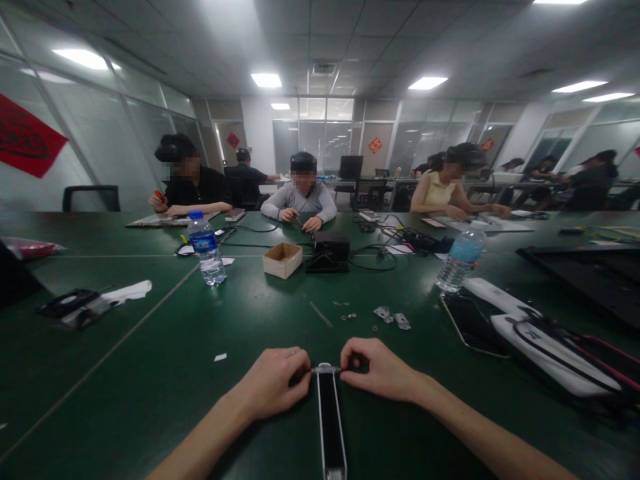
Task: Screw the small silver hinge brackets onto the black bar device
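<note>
Metal rail [332,420] lies lengthwise at six o'clock; left hand [274,383] and right hand [379,370] each pinch its far end, bracing it from both sides, with loose brackets [393,317] handy at one o'clock

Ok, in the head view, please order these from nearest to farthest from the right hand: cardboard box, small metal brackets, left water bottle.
1. small metal brackets, just ahead of the right hand, which grips the metal rail.
2. cardboard box, farther ahead and to the left.
3. left water bottle, farthest, far to the left.
</note>
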Tool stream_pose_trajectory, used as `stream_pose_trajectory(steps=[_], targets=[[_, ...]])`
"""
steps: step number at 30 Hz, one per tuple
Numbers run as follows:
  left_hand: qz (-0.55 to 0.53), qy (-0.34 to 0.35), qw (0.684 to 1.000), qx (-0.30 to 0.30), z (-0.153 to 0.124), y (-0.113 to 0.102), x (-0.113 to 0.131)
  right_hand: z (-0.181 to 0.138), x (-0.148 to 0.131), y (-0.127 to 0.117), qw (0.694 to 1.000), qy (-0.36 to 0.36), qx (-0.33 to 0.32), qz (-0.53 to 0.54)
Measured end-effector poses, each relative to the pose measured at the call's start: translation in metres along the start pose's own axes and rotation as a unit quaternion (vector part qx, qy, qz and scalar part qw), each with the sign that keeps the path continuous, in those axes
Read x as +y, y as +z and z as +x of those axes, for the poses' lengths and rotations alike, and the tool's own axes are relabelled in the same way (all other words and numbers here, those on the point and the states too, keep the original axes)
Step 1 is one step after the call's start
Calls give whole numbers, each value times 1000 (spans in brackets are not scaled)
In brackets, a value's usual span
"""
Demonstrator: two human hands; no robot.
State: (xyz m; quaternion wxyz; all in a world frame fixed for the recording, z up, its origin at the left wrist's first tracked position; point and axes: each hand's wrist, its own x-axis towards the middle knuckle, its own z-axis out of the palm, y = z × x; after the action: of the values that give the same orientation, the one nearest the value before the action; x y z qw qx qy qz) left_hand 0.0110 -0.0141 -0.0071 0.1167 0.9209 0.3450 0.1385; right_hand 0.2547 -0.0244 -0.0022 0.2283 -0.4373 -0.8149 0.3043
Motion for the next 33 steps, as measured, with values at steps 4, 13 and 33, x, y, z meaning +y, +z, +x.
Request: stream_pose_trajectory(steps=[4,13,33], targets=[[-2,2,1000,2,0,1,-1,0,3,5,1000,-15,14,7],[-5,4,1000,7,-1,3,-2,1,4,5,996,-71,39,-33],[8,2,1000,15,-6,-8,-1,7,85,-50,921,108,211,-309]])
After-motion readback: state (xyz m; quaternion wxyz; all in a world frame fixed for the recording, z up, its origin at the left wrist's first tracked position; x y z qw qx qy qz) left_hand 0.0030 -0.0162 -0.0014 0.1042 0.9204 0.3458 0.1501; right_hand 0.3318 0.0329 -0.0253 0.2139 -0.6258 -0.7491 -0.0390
